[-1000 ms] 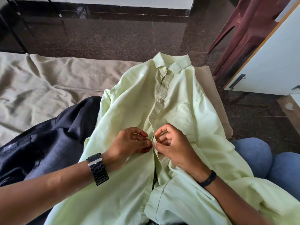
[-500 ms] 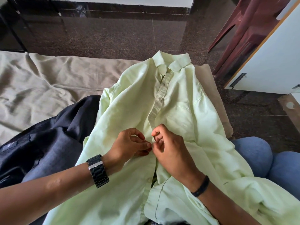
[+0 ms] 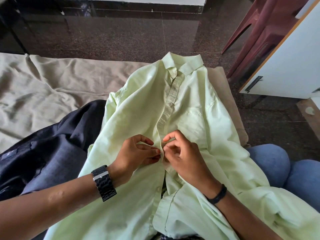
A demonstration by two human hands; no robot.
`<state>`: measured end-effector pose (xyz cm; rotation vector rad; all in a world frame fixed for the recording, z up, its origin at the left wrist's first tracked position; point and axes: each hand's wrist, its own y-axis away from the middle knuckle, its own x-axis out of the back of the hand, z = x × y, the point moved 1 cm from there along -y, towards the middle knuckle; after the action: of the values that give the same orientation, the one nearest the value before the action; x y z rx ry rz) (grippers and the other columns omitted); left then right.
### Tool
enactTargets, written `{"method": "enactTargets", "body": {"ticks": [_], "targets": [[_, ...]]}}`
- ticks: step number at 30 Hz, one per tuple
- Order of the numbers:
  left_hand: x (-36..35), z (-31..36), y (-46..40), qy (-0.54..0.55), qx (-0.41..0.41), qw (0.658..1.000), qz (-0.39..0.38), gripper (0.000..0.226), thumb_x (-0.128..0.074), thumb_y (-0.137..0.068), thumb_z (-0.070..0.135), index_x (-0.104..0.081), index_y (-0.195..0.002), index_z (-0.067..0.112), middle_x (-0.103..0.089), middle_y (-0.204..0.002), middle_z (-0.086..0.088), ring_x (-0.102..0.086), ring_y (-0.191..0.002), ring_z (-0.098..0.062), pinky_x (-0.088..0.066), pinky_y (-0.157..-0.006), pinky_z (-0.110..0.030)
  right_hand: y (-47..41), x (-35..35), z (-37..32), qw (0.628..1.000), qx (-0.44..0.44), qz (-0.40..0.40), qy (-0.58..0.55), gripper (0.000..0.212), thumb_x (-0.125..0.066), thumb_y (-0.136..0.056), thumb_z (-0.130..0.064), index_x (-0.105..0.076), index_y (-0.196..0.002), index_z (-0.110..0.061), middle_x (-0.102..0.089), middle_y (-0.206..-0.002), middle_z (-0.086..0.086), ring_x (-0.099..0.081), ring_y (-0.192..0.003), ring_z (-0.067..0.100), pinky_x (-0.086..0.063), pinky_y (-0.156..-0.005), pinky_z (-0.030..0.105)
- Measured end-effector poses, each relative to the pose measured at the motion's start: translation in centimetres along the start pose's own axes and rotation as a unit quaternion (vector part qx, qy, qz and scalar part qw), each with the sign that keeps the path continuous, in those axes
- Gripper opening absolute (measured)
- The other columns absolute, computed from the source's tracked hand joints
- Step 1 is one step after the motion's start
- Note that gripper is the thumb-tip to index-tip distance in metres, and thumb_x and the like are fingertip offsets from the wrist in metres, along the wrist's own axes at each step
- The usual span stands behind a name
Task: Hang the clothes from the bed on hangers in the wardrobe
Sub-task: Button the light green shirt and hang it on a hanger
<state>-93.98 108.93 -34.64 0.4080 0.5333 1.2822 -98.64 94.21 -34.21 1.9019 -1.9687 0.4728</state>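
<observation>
A pale green shirt (image 3: 138, 118) lies spread front-up on the bed, collar pointing away from me. Its upper buttons are fastened; below my hands the front gapes open. My left hand (image 3: 136, 153), with a black watch on the wrist, pinches the left edge of the placket at mid-chest. My right hand (image 3: 183, 156), a black band on its wrist, pinches the facing edge right beside it, fingertips nearly touching the left hand's. No hanger is in view.
Dark navy and grey garments (image 3: 43, 153) lie on the beige bedsheet (image 3: 43, 87) to the left. A white wardrobe door (image 3: 285, 63) with a dark handle stands at right, maroon plastic chairs (image 3: 256, 25) behind it. My blue-jeaned knees (image 3: 270, 163) are at lower right. Dark stone floor beyond.
Both hands stayed at the same button spot on the placket. The right hand's fingers have shifted and curled over the edge; the shirt has barely moved.
</observation>
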Motion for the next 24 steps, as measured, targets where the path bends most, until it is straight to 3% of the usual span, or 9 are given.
{"method": "enactTargets", "body": {"ticks": [2, 8, 18, 24], "targets": [[-0.1, 0.1, 0.1, -0.005, -0.001, 1.000, 0.005, 0.024, -0.070, -0.073, -0.012, -0.054, -0.085, 0.000, -0.069, -0.067, -0.017, -0.066, -0.060, -0.027, -0.060, -0.061, -0.034, 0.0, 0.2, 0.2, 1.000, 0.000, -0.001, 0.005, 0.018, -0.059, -0.089, -0.003, -0.054, -0.100, -0.015, -0.069, -0.077, 0.002, -0.058, -0.058, 0.011, -0.038, -0.055, 0.010], [-0.4, -0.2, 0.2, 0.019, 0.011, 1.000, 0.016, 0.023, -0.070, -0.075, -0.011, -0.052, -0.086, -0.001, -0.070, -0.075, -0.020, -0.069, -0.060, -0.024, -0.059, -0.058, -0.029, 0.0, -0.2, 0.4, 1.000, -0.019, -0.002, -0.025, 0.039, -0.071, -0.078, 0.001, -0.045, -0.088, -0.027, -0.064, -0.077, -0.004, -0.062, -0.069, 0.005, -0.047, -0.063, 0.011], [-0.5, -0.1, 0.7, 0.013, 0.004, 1.000, -0.013, 0.017, -0.069, -0.078, -0.005, -0.056, -0.087, 0.000, -0.070, -0.075, -0.018, -0.068, -0.066, -0.023, -0.060, -0.068, -0.029, 0.6, -0.9, 0.4, 0.999, -0.004, 0.048, -0.020, 0.032, -0.075, -0.080, -0.011, -0.047, -0.093, -0.016, -0.065, -0.074, -0.001, -0.061, -0.070, 0.003, -0.043, -0.062, 0.005], [-0.1, -0.6, 0.6, 0.024, 0.010, 1.000, 0.001, 0.017, -0.071, -0.074, -0.004, -0.058, -0.085, 0.000, -0.070, -0.070, -0.014, -0.069, -0.064, -0.021, -0.060, -0.067, -0.030, 0.6, -1.0, 0.8, 0.998, -0.027, 0.048, -0.043, 0.040, -0.076, -0.078, -0.002, -0.046, -0.093, -0.023, -0.067, -0.074, -0.003, -0.063, -0.070, 0.002, -0.050, -0.066, 0.013]]}}
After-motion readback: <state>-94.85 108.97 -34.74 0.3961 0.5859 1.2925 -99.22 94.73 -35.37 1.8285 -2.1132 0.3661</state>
